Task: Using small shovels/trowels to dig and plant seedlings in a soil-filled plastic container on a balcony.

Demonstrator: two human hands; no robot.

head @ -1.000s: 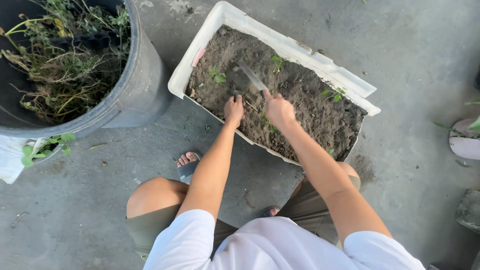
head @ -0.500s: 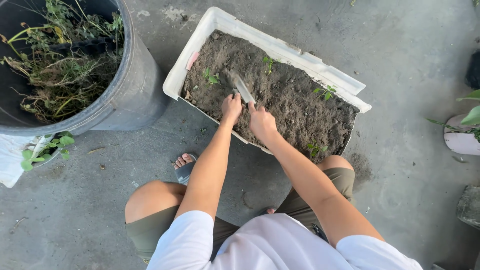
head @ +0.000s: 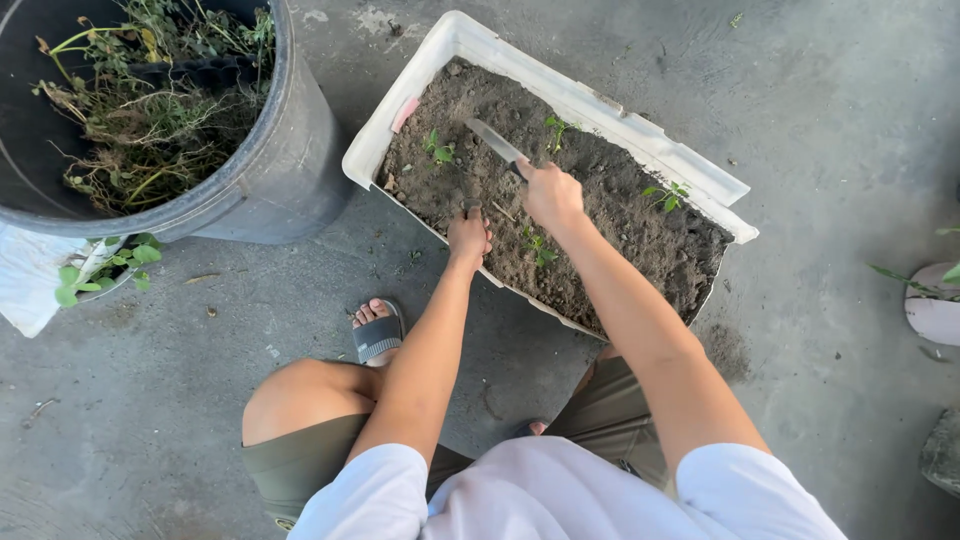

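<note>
A white rectangular planter box (head: 560, 92) full of dark soil (head: 610, 210) lies on the concrete in front of me. My right hand (head: 551, 195) grips a knife (head: 495, 144) whose blade points to the far left over the soil. At the box's near edge my left hand (head: 469, 236) rests on the soil with fingers curled; whether it holds anything is unclear. Small green seedlings (head: 438, 152) stand in the soil, one (head: 538, 246) just right of my left hand.
A large dark bucket (head: 285, 150) of pulled weeds stands at the left, close to the box. A white bag and a small leafy plant (head: 100, 268) lie below it. A pale pot (head: 935, 310) sits at the right edge. My sandalled foot (head: 378, 335) is below the box.
My right hand has lifted and moved away from the left hand, up and to the right, taking the knife blade out of the soil. The left hand stays at the near edge.
</note>
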